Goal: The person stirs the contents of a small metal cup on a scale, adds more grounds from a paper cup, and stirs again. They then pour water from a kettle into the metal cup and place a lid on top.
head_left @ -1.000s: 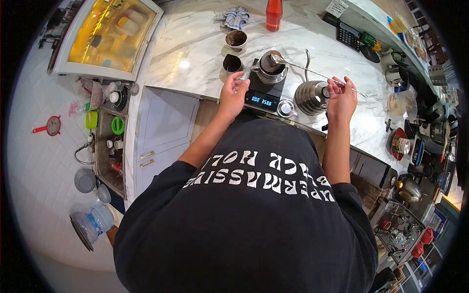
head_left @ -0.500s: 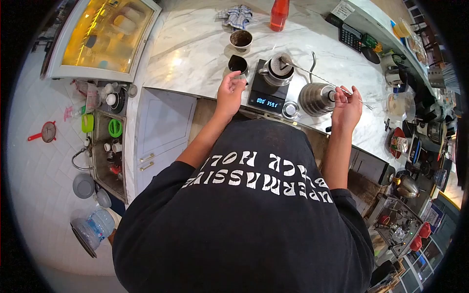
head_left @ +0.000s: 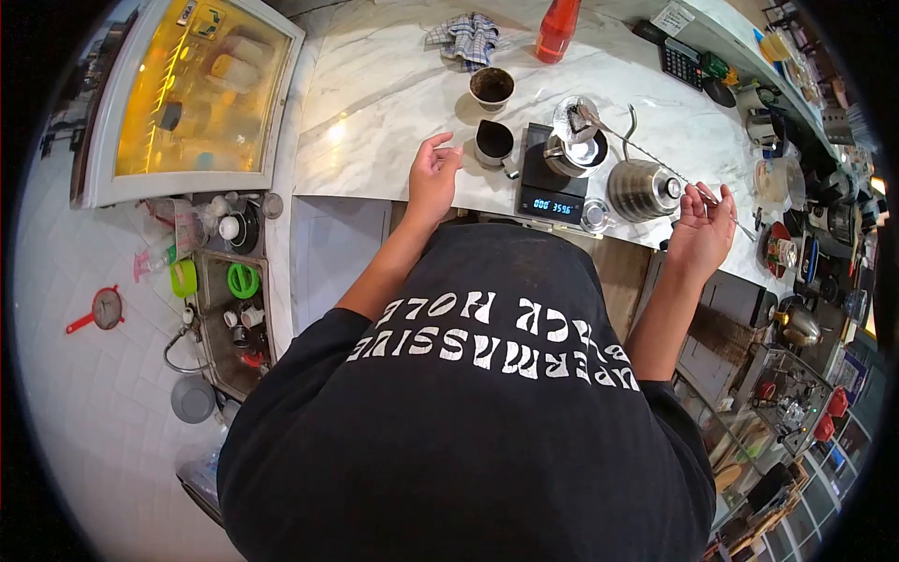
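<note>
My right hand [head_left: 704, 225] pinches the twisted handle of a long metal bar spoon [head_left: 646, 159]. The spoon's far end lies over a metal cup [head_left: 576, 155] and a round, clear-looking piece [head_left: 567, 114] at its back; I cannot make out how that piece sits. The cup stands on a black digital scale [head_left: 552, 187] with a lit display. Beside the scale is a steel kettle [head_left: 640, 190] with a thin curved spout. My left hand [head_left: 434, 176] is open and holds nothing, left of a small metal pitcher [head_left: 496, 145] with dark contents.
Behind the pitcher stands a cup with dark grounds [head_left: 492, 87]. Farther back are a checked cloth [head_left: 466, 39] and a red bottle [head_left: 558, 33]. A small round metal dish [head_left: 595, 214] sits by the scale. The sink [head_left: 220, 318] is at left.
The view has shifted, so the counter things appear farther right. My left hand has drawn away from the pitcher to the left. My right hand still holds the bar spoon.
</note>
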A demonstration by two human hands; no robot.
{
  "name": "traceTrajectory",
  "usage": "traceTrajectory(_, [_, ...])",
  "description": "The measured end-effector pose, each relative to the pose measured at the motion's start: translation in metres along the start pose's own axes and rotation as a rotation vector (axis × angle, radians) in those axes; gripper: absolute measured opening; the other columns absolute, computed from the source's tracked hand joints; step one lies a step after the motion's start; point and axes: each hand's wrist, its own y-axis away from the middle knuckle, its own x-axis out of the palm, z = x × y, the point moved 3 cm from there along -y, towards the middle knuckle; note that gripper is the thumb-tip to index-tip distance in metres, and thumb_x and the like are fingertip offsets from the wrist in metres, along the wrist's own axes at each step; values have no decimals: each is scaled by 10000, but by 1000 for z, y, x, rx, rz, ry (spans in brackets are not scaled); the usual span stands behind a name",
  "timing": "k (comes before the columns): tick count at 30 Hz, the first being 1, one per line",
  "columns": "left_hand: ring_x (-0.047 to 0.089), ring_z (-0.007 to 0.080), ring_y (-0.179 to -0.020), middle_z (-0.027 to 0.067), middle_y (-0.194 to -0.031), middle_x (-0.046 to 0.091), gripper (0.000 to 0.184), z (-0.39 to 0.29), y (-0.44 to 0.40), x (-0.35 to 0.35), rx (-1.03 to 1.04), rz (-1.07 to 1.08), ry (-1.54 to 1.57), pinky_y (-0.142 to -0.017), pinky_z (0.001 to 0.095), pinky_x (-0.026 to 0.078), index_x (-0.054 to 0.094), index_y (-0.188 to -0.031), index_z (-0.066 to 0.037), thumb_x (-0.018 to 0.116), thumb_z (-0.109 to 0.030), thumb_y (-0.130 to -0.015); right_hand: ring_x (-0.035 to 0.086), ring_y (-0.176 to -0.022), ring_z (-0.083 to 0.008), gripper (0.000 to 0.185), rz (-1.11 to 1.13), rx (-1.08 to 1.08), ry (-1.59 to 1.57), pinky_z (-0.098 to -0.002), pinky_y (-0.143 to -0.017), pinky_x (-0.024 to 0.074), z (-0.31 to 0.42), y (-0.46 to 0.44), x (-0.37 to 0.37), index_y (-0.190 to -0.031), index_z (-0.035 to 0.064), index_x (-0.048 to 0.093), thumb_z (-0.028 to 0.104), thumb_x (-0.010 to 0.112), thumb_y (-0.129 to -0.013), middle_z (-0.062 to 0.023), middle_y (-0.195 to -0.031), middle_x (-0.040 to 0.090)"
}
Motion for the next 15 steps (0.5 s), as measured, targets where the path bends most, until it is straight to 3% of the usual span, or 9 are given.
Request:
traceTrajectory(12, [601, 127, -904, 56, -978, 639, 369, 13, -43, -50, -65, 127, -47, -811, 283, 476, 569, -1309, -31, 649, -197, -988, 708, -818, -295, 280, -83, 41, 15, -352, -720, 570, -58, 65, 30, -1250, -17, 486, 204, 478, -1078, -211, -1001, 665])
traceTrajectory(15, [637, 162, -978, 87, -1097, 694, 402, 19, -51, -62, -62, 182, -138, -817, 315, 483, 554, -1351, -78, 622, -263, -1001, 713, -802, -304, 278, -114, 41, 37, -364, -716, 584, -74, 79, 33, -1241, -15, 482, 208, 488, -1076, -215, -993, 664])
